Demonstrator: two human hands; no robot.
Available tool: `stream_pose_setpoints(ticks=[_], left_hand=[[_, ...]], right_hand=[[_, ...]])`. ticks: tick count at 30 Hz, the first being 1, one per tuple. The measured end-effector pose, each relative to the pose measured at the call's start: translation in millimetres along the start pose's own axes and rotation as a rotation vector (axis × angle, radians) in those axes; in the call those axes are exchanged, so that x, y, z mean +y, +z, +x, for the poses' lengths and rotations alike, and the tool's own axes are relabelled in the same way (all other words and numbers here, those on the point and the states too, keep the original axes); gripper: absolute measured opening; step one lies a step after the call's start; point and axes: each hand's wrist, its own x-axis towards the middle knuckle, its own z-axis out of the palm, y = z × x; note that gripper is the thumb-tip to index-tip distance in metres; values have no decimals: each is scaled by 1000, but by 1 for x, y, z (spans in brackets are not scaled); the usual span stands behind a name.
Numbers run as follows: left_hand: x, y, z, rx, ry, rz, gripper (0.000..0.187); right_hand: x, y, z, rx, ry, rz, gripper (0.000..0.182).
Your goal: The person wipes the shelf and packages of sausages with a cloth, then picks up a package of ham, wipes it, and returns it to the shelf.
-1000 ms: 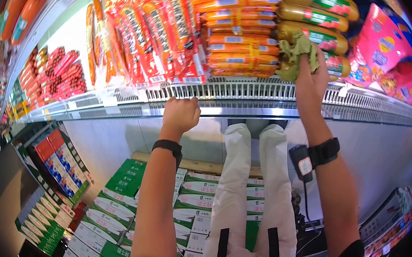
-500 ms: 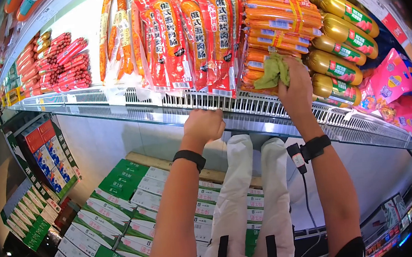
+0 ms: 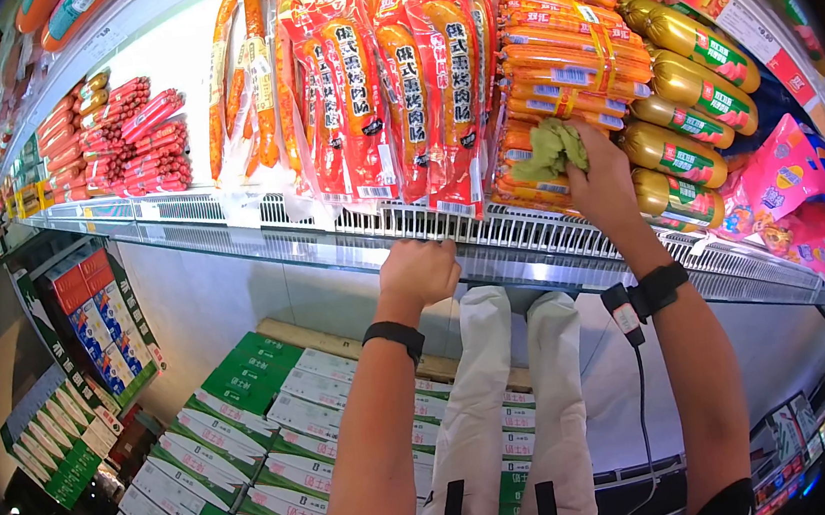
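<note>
My right hand [image 3: 602,175] pinches a crumpled green cloth [image 3: 558,149] against the orange packs of sausages [image 3: 569,75] stacked on the shelf. Gold-wrapped sausages [image 3: 688,156] lie just to the right of that hand. At the shelf's glass front edge [image 3: 524,264], my left hand [image 3: 419,275] is closed in a fist, knuckles up; its fingers are curled out of sight, so what they grip, if anything, is hidden. Above it hang red packs of smoked sausages [image 3: 443,83].
A white wire guard [image 3: 327,211] runs along the shelf front. Thin red sausages [image 3: 149,144] sit at left, a pink candy bag [image 3: 780,169] at right. Stacked green-and-white cartons [image 3: 253,465] stand below. A cable [image 3: 645,414] hangs from my right wristband.
My right hand with the cloth has shifted slightly right and down in view. The left fist also sits a little lower and further right, as does the shelf around it.
</note>
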Motion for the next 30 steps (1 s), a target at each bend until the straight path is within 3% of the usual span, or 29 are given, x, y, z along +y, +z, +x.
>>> stream_pose_setpoints(ticks=[1,4,8,11,13,16,19,20,21,23,30], left_hand=[[0,0,1,3,4,7,21],[-1,1,-2,116,37,4,21],[1,1,0,51,-7,25,23],[0,4,0,75,-20,5,24],[0,6,-1,116,0,16,23],[1,3,-1,80,-4,23,23],[3,0,0,89,1,11,24],[2,0,0,81,-8,10,24],[2,1,-1,69,-17,9,24],[3,1,0,71,-15,39,25],[2,3,0,115,0,56,24]], right_hand=[[-1,-8,0,9,1,1,45],[-19,-32,-12,61,266,186,44],[-18,-50,-62,193,182,129,49],[19,-72,-99,210,183,-29,48],[55,-92,-115,362,139,-186,46],[95,-114,-109,555,342,-154,37],[134,-111,-93,501,373,-164,31],[140,-104,-87,411,213,-289,24],[135,-100,-83,409,217,-286,24],[119,-95,-78,291,143,-567,21],[116,-92,-68,273,112,-690,19]])
